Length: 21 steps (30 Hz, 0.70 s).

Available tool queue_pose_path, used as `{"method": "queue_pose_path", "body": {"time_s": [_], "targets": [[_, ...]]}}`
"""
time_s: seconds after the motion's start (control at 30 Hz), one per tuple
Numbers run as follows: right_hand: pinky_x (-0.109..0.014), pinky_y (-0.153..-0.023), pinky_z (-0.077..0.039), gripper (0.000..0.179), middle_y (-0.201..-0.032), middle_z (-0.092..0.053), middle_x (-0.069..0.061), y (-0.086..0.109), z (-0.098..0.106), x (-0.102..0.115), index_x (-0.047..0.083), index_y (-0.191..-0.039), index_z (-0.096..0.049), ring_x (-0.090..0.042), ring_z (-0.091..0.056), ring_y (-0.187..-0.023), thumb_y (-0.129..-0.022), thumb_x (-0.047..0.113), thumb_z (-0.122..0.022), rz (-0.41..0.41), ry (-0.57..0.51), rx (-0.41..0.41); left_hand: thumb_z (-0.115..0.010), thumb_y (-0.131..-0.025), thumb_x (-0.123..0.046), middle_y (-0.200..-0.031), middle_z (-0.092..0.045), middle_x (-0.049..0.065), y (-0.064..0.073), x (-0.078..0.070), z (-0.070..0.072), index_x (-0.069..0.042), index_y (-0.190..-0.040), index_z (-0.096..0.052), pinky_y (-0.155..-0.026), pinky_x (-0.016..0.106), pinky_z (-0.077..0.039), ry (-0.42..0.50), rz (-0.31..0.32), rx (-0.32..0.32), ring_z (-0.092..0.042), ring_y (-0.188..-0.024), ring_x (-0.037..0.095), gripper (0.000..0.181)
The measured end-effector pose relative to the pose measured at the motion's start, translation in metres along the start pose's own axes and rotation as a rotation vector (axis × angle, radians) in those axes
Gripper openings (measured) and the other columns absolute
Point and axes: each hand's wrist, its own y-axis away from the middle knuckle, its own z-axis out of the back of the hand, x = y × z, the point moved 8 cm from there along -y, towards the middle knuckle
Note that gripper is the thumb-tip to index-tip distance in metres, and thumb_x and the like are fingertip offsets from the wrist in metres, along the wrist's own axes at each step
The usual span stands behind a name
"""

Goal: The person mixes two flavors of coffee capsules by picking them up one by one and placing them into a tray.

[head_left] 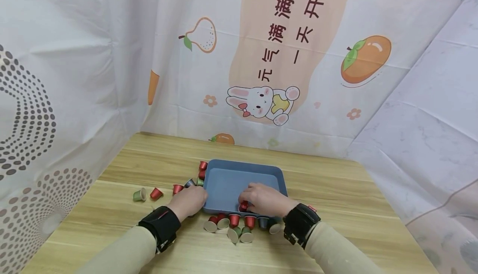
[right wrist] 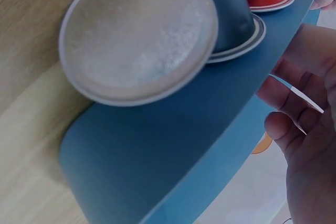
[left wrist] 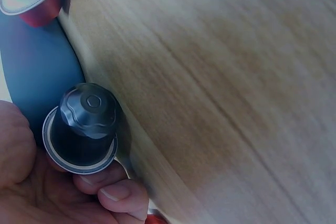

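My right hand [head_left: 259, 199] reaches over the front edge of the blue tray [head_left: 231, 182] and pinches a red coffee capsule [head_left: 243, 206] just inside it. In the right wrist view, the tray wall hides that capsule. At the tray's left front corner is my left hand [head_left: 189, 201], fingers curled. A dark coffee capsule [left wrist: 86, 121] is right beside those fingers [left wrist: 123, 195] in the left wrist view; whether they grip it or something hidden is unclear. Along the tray's front side, red capsules [head_left: 249, 222], dark capsules [head_left: 263, 223] and green capsules [head_left: 234, 234] lie outside the rim.
More capsules are left of the tray: a green capsule [head_left: 140, 195], a red capsule [head_left: 156, 194] and a dark capsule [head_left: 190, 183]. Several others touch the tray's left side, among them a red capsule [head_left: 203, 165]. A printed curtain [head_left: 209, 70] hangs behind the wooden table [head_left: 321, 182].
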Motion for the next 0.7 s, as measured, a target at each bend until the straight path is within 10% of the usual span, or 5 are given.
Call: {"method": "queue_pose_path", "body": {"time_s": [0.7], "targets": [[-0.025, -0.082, -0.051, 0.023, -0.106, -0.074, 0.003, 0.0068, 0.0056, -0.0002, 0.013, -0.112, -0.074, -0.014, -0.058, -0.091, -0.09, 0.012, -0.078, -0.006, -0.019, -0.031, -0.056, -0.1, -0.001, -0.075, -0.055, 0.004, -0.0004, 0.0008, -0.0019, -0.008, -0.079, -0.062, -0.063, 0.034, -0.042, 0.013, 0.01, 0.024, -0.046, -0.067, 0.017, 0.023]]}}
